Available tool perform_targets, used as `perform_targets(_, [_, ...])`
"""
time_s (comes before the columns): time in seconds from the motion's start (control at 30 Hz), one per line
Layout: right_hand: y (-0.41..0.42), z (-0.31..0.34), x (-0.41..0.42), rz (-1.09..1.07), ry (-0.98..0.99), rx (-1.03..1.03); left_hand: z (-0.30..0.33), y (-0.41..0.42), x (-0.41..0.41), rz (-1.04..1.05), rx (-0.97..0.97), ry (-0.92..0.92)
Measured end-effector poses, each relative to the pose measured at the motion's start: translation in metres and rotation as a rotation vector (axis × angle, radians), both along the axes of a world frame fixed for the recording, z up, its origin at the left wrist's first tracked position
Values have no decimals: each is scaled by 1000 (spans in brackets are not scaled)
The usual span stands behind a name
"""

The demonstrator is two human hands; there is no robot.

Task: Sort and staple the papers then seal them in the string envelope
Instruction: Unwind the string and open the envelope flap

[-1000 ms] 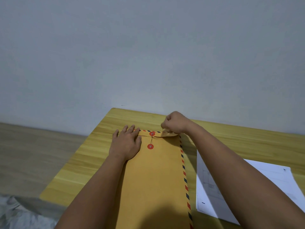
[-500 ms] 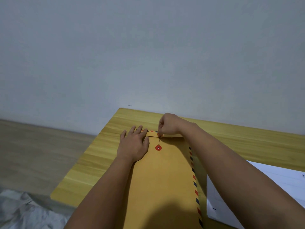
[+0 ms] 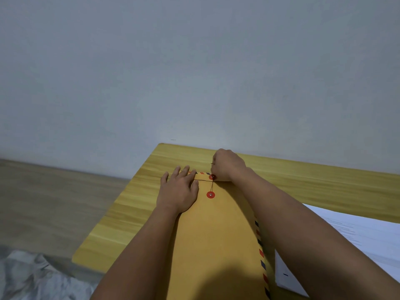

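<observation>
A brown string envelope (image 3: 218, 241) with a red-and-blue striped border lies lengthwise on the yellow wooden table (image 3: 138, 204), its flap folded down at the far end. Two red button discs sit near the flap, the upper (image 3: 212, 177) and the lower (image 3: 210, 194), joined by a thin dark string (image 3: 212, 186). My left hand (image 3: 178, 191) lies flat on the envelope's top left part, fingers straight. My right hand (image 3: 227, 165) is curled beside the upper disc and pinches the string's end.
White printed papers (image 3: 357, 241) lie on the table to the right of the envelope, partly under my right forearm. A grey wall stands right behind the table. Wooden floor and crumpled grey cloth (image 3: 32, 276) lie off the table's left edge.
My right hand let the flap's corner down and shifted left to the upper disc, where it now pinches the string. The camera view drifted, so the table sits further right.
</observation>
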State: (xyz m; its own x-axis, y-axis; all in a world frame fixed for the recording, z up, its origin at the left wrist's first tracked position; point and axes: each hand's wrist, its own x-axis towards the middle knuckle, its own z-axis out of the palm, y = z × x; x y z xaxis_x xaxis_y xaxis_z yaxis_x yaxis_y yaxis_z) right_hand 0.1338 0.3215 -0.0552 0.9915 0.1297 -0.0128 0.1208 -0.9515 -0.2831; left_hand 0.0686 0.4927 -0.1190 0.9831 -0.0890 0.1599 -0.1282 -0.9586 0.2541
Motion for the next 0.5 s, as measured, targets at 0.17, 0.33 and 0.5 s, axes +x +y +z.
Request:
perform_targets(0.17, [-15, 7, -1, -122, 56, 224, -1, 1, 1, 5, 5, -6])
perform_targets(0.33, [-8, 27, -22, 2, 381, 783, -1, 0, 0, 0, 5, -8])
perform_targets(0.5, [2, 26, -25, 159, 447, 254, -1, 1, -1, 0, 2, -1])
